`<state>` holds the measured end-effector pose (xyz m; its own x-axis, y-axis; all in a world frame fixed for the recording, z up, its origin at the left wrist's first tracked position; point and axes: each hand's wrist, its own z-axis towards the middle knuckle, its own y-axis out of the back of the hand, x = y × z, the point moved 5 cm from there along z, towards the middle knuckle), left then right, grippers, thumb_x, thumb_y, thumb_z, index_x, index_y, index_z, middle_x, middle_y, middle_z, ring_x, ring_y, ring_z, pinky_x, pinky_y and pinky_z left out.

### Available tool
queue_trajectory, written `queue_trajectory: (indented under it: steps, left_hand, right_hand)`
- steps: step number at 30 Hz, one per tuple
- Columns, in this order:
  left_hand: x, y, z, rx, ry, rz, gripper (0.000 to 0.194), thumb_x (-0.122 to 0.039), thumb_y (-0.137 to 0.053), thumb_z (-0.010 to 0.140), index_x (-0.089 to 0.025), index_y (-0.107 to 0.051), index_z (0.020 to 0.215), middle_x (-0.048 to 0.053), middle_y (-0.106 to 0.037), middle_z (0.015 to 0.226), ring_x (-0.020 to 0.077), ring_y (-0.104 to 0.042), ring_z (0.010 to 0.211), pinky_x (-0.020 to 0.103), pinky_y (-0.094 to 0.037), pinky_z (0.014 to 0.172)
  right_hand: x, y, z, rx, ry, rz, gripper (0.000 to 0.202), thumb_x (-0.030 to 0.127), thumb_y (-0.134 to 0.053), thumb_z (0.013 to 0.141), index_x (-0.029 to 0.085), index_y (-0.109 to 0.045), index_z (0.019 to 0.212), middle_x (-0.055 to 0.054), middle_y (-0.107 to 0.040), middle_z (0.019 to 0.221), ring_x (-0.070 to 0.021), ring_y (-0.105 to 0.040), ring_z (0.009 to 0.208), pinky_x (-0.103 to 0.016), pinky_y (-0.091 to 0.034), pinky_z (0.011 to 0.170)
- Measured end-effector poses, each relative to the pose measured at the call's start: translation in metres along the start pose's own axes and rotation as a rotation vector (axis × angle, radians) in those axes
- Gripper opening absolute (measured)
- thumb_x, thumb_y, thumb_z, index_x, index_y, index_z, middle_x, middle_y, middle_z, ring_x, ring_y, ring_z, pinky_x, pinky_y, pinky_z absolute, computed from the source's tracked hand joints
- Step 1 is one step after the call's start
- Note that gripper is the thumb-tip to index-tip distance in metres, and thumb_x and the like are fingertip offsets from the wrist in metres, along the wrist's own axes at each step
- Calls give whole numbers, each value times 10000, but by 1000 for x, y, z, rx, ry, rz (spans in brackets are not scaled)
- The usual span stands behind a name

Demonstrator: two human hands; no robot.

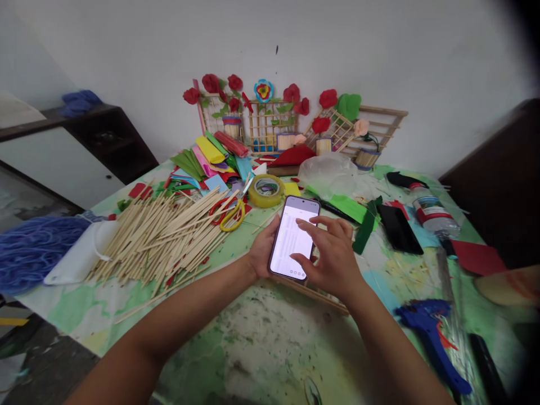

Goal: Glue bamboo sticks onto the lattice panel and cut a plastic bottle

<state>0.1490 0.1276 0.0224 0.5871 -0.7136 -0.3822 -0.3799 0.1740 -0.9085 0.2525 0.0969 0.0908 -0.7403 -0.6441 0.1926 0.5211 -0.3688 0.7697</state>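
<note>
A smartphone (291,239) with a lit white screen is held upright over the middle of the table. My left hand (264,250) is wrapped round its left side from behind, so most of those fingers are hidden. Over the screen, my right hand (331,250) has its thumb and fingers spread, with the fingertips at or just above the glass; whether they touch, I cannot tell. Part of a wooden stick frame (324,295) shows beneath the phone and the right hand. Left of the phone lie scissors (230,216) with red and yellow handles, beside a roll of clear tape (266,190).
A pile of thin wooden sticks (164,236) covers the table's left side. Coloured paper (208,152) and paper-flower lattices (268,126) stand at the back. To the right are a black phone (399,228), a plastic bottle (432,208) and a blue glue gun (434,337).
</note>
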Motion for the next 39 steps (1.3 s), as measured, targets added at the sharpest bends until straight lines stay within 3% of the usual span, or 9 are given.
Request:
queue_trajectory:
  steps: [14, 20, 24, 28, 39]
  left_hand:
    - [-2, 0, 0, 27, 7, 7, 625, -575, -309, 893, -129, -509, 1284, 142, -677, 1056, 289, -652, 940, 448, -433, 896]
    - [-8, 3, 0, 57, -3, -27, 642, -584, -296, 891, -112, -534, 1257, 151, -667, 1094, 299, -646, 969, 437, -458, 865]
    - [-9, 3, 1, 54, -15, -29, 627, -569, -323, 893, -113, -520, 1277, 144, -667, 1103, 288, -640, 995, 412, -461, 870]
    - [-9, 1, 1, 35, -12, -15, 641, -568, -295, 900, -109, -502, 1298, 143, -672, 1089, 285, -647, 976, 413, -467, 862]
    - [-10, -3, 0, 37, -52, -34, 629, -541, -291, 911, -109, -454, 1339, 155, -653, 1120, 290, -645, 966, 453, -435, 908]
  right_hand:
    - [2, 6, 0, -36, 40, 7, 473, 395, -614, 807, 160, -512, 1204, -110, -659, 1064, -290, -525, 1065, -454, -297, 892]
    - [7, 12, -3, -109, 168, 96, 200, 270, -537, 866, 205, -565, 1053, -34, -709, 983, -238, -578, 939, -439, -306, 866]
    - [8, 7, -1, -142, 132, 57, 137, 163, -570, 844, 217, -580, 969, -2, -725, 916, -207, -598, 893, -409, -320, 849]
    - [9, 2, -1, -176, 97, 43, 173, 165, -602, 830, 236, -587, 987, 8, -727, 880, -205, -608, 891, -403, -322, 848]
    - [3, -5, -1, 9, 26, 57, 460, 297, -663, 763, 201, -525, 1192, -88, -677, 1048, -275, -515, 1133, -439, -302, 906]
